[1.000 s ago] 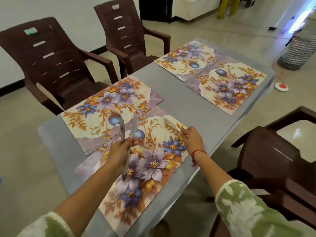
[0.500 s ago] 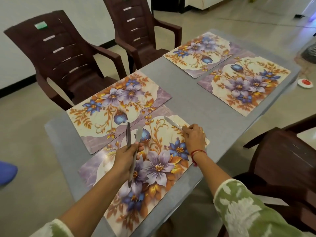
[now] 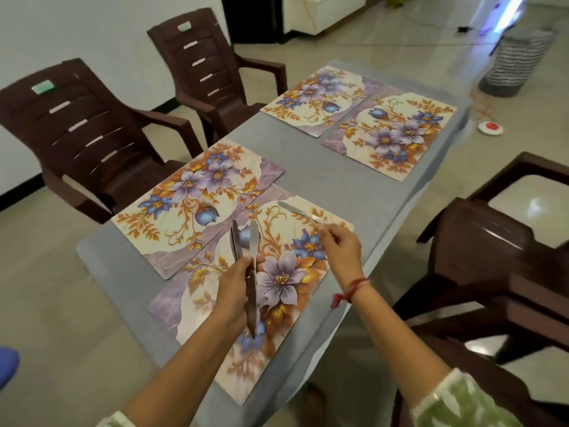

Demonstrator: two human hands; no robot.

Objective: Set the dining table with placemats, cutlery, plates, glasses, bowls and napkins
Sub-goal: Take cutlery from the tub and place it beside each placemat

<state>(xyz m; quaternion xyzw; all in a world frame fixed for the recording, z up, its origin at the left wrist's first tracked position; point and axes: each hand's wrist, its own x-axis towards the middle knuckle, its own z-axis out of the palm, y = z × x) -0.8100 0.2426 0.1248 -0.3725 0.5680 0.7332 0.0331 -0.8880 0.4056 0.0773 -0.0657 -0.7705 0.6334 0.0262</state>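
The right hand (image 3: 340,251) is drawing back from the knife (image 3: 298,211) it was holding half a second ago, its fingers now loosely curled and empty. The knife is lying on the near mat's (image 3: 277,303) far right corner. The left hand (image 3: 234,282) is still gripping two knives (image 3: 253,241) above that mat.

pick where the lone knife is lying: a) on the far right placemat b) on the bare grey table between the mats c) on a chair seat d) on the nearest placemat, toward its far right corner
d: the knife lies flat on the nearest placemat, toward its far right corner, just ahead of the right hand.
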